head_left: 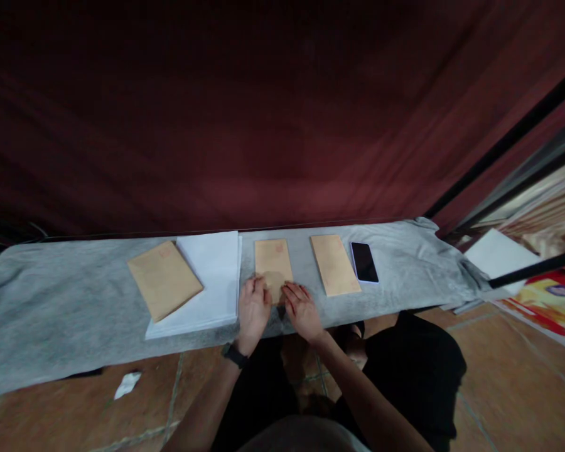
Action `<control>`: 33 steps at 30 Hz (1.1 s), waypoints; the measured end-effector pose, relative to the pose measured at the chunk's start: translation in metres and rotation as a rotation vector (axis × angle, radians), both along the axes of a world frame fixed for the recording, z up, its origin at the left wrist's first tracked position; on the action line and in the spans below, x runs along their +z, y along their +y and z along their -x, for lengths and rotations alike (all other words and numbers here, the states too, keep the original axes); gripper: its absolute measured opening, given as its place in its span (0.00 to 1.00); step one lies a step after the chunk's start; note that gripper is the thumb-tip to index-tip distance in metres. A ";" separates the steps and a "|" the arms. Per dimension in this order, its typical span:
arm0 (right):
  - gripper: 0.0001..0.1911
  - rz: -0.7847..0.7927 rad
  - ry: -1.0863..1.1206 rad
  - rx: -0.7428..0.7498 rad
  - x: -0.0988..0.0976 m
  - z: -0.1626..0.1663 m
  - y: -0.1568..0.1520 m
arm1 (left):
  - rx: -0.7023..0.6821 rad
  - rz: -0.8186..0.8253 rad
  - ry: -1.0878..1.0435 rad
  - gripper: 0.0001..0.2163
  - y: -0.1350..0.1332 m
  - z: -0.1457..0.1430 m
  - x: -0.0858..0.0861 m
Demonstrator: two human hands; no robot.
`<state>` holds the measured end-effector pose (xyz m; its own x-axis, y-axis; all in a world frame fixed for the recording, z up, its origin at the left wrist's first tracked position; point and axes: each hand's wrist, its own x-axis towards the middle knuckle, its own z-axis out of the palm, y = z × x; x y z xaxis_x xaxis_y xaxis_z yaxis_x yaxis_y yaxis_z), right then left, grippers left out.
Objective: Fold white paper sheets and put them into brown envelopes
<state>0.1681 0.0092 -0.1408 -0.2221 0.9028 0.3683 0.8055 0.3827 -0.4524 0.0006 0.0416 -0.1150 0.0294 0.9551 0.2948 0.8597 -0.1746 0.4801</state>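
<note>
Forearms nearest, 6 o'clock. L hand at 7, R hand at 5, both touching mid brown env. on grey cloth; can't quite tell if gripping. Phone at 3.

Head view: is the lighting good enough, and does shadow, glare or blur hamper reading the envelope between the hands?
Head view: dim, with the dark red backdrop fading nearly to black at the top; head view: soft shadow on the lower part of the envelope between the hands; head view: white paper brightest, no obvious glare; head view: the envelope's reddish mark too soft to read.
</note>
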 end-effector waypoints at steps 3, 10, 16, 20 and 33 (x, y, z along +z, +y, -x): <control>0.26 -0.003 -0.003 0.004 -0.001 -0.001 -0.002 | -0.189 -0.033 0.131 0.22 0.021 -0.014 -0.003; 0.25 -0.016 -0.003 0.000 0.000 0.000 -0.002 | -0.281 0.124 0.311 0.26 0.088 -0.028 -0.007; 0.25 -0.011 -0.011 0.011 0.002 0.001 -0.004 | -0.293 0.126 0.328 0.26 0.118 -0.032 -0.004; 0.25 -0.009 -0.003 0.007 0.003 0.001 -0.004 | -0.276 0.136 0.322 0.26 0.123 -0.035 -0.003; 0.26 -0.043 0.006 -0.286 -0.014 0.012 -0.002 | 0.025 0.178 -0.393 0.29 0.034 0.005 -0.023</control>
<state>0.1560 0.0072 -0.1545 0.0420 0.9120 0.4080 0.8808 0.1590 -0.4460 -0.0048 0.0753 -0.1376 -0.0761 0.9910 0.1100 0.6087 -0.0412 0.7924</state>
